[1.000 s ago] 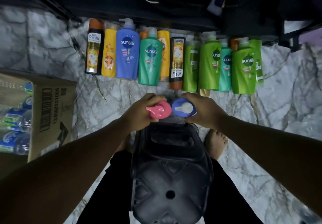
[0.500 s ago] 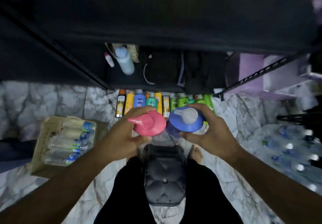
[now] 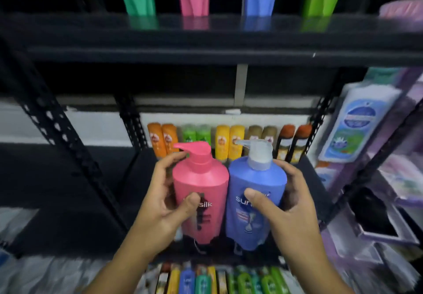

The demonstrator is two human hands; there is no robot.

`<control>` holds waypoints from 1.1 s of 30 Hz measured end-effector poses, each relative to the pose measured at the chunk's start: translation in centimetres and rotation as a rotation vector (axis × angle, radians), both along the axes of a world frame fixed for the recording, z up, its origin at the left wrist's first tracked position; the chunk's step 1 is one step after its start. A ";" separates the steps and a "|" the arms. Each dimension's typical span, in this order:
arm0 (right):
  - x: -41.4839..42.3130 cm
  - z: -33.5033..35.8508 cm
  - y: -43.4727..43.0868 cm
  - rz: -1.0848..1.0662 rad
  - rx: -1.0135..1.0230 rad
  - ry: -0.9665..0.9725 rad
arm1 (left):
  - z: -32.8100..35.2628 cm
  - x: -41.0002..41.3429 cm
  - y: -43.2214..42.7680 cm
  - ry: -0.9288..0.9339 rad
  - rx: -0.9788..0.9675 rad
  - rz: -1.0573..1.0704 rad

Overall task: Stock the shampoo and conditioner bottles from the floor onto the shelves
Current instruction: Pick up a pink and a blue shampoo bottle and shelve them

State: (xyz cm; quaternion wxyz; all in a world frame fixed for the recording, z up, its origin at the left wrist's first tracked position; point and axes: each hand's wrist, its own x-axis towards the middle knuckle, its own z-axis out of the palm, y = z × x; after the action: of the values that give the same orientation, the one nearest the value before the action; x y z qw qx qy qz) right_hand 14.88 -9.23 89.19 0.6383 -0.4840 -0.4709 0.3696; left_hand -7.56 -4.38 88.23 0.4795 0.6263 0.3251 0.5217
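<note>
Left hand (image 3: 160,204): grips the pink pump bottle (image 3: 201,186), with the thumb (image 3: 191,201) flat on the front label and the fingers (image 3: 170,159) curled round the far side up by the shoulder.
Right hand (image 3: 295,206): grips the blue pump bottle (image 3: 256,179), with the thumb across the label and the fingers curled behind the right flank near the neck.
Finger spread: both hands are stretched wide to span a full bottle body.
Bottles: upright, side by side, flanks touching, both pump spouts pointing left.
Position: in front of the middle shelf (image 3: 142,179); motion blur makes it hard to tell whether their bases rest on it.
Back of middle shelf: small bottles (image 3: 229,142) in orange, green, yellow and brown.
Upper shelf (image 3: 206,32): teal, pink, blue and green bottles.
Floor: a row of bottles (image 3: 201,280) below the wrists.
</note>
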 end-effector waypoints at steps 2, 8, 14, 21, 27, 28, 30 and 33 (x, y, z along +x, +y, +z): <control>0.0 3.8 1.5 -0.009 0.071 0.022 | 3.4 0.7 1.6 -0.039 0.073 0.015; 0.2 14.3 6.4 -0.063 0.294 0.023 | 14.0 2.8 6.4 -0.144 0.264 0.058; 0.7 25.1 10.8 -0.080 0.465 -0.025 | 25.4 4.2 10.6 -0.273 0.384 0.097; 0.8 30.5 17.0 -0.073 0.472 -0.052 | 31.2 5.2 15.5 -0.271 0.374 0.169; 1.9 30.5 20.3 -0.042 0.420 -0.084 | 30.8 6.2 19.0 -0.264 0.325 0.182; 2.2 30.6 20.6 -0.051 0.418 -0.114 | 30.7 6.4 19.4 -0.265 0.329 0.184; 2.9 30.6 21.0 -0.063 0.409 -0.189 | 30.4 6.9 20.0 -0.242 0.345 0.171; 4.2 29.4 21.4 -0.004 0.357 -0.358 | 30.0 7.5 20.3 -0.189 0.377 0.140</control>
State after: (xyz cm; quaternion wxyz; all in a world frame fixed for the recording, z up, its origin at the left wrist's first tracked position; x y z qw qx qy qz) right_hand 19.11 12.15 118.62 0.6209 -0.4220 -0.6334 0.1878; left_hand -0.07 15.87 118.19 0.3447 0.6291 0.2180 0.6617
